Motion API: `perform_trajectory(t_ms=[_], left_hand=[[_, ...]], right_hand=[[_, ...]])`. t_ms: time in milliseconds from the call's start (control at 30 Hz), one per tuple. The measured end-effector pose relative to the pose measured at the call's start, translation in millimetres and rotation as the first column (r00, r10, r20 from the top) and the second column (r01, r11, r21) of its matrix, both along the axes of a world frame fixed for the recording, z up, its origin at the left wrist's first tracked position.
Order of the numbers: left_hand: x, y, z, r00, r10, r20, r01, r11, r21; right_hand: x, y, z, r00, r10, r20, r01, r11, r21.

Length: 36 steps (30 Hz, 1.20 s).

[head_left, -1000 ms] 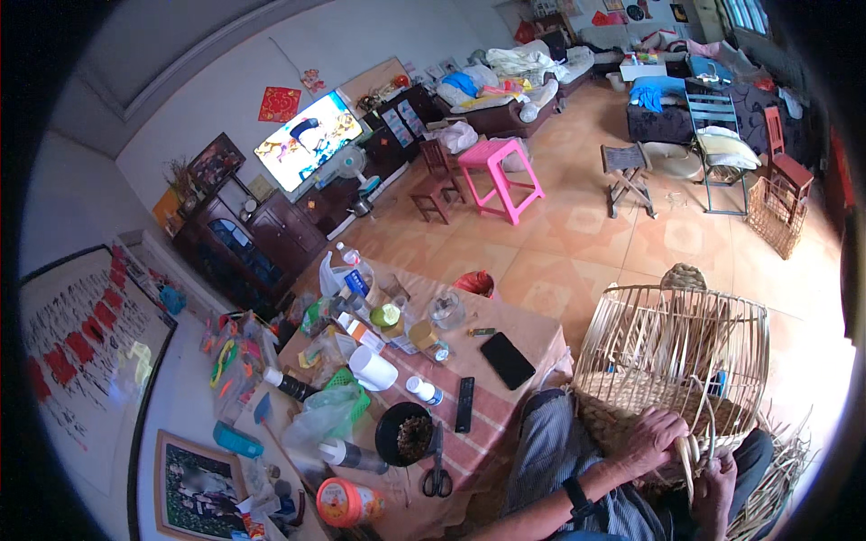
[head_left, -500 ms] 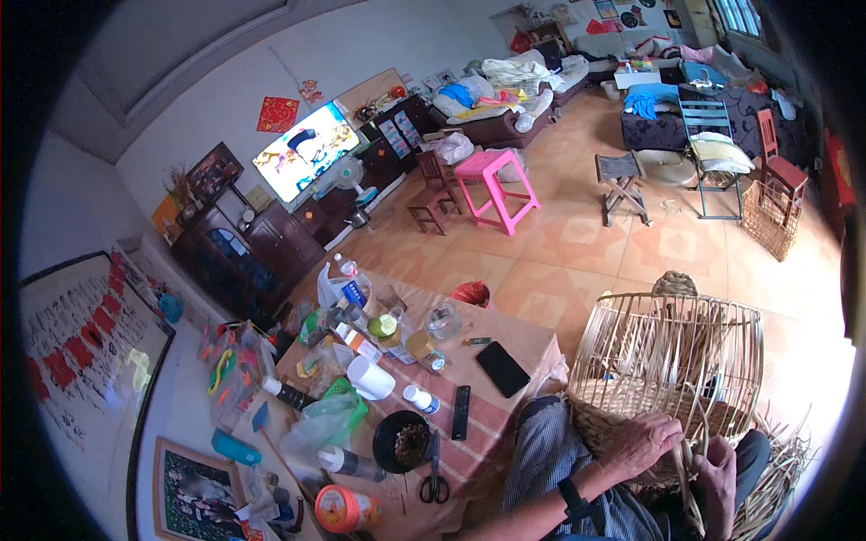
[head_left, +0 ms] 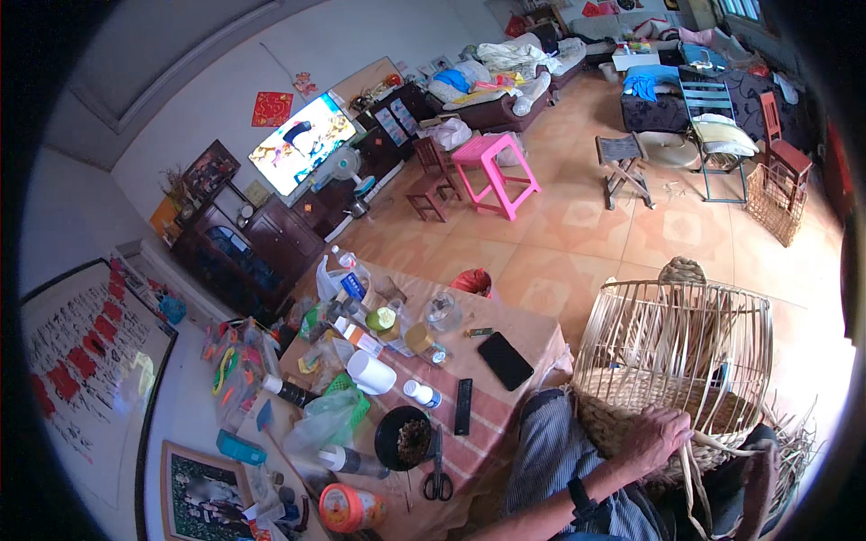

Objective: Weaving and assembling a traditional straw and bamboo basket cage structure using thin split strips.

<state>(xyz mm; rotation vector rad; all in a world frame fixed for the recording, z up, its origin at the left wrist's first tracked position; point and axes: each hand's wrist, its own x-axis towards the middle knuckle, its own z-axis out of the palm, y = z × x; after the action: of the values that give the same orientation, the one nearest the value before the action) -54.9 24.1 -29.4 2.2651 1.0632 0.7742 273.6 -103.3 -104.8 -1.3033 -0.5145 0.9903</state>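
Observation:
A half-woven straw basket (head_left: 600,424) lies across my lap, with bare upright stakes on a thin frame. My left hand (head_left: 657,440), a black band on its wrist, is closed at the woven edge, pinching a pale straw strand (head_left: 695,491). The strand loops to the right and hangs down between my hands. Over my right leg, my right hand (head_left: 763,460) is smeared by motion near the end of that loop. Whether its fingers grip the strand cannot be made out.
On the table (head_left: 532,347) at my left lie a phone (head_left: 505,361), a remote control (head_left: 464,407), scissors (head_left: 437,473) and a black bowl (head_left: 401,437). Loose straw (head_left: 798,469) is heaped at my right. A pink stool (head_left: 492,162) and a folding stool (head_left: 622,167) stand ahead.
My right hand has moved away to the right from beside my left hand, and the strand now loops out toward it. My left hand stays near the woven edge. The view has shifted slightly.

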Motion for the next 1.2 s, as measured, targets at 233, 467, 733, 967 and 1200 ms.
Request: perform_trajectory(t_ms=[233, 467, 733, 967, 1200], left_hand=[[2, -1, -5, 0.999, 0.018, 0.043, -0.019, 0.999, 0.036], [0, 1, -1, 1.000, -0.012, 0.001, 0.012, 1.000, -0.002], [0, 2, 9, 0.999, -0.038, -0.011, 0.037, 0.997, -0.069], [-2, 2, 21, 0.999, -0.049, -0.011, 0.047, 0.994, -0.095], [-4, 2, 22, 0.998, -0.056, -0.030, 0.053, 0.995, -0.082]], right_hand=[[132, -87, -44, 0.882, 0.012, 0.472, 0.169, 0.926, -0.339], [156, -175, -128, 0.975, -0.131, 0.178, 0.206, 0.831, -0.517], [147, -210, -192, 0.977, -0.212, -0.034, 0.158, 0.815, -0.558], [145, -213, -208, 0.971, -0.224, -0.085, 0.138, 0.814, -0.564], [142, -213, -217, 0.967, -0.228, -0.112, 0.125, 0.811, -0.571]])
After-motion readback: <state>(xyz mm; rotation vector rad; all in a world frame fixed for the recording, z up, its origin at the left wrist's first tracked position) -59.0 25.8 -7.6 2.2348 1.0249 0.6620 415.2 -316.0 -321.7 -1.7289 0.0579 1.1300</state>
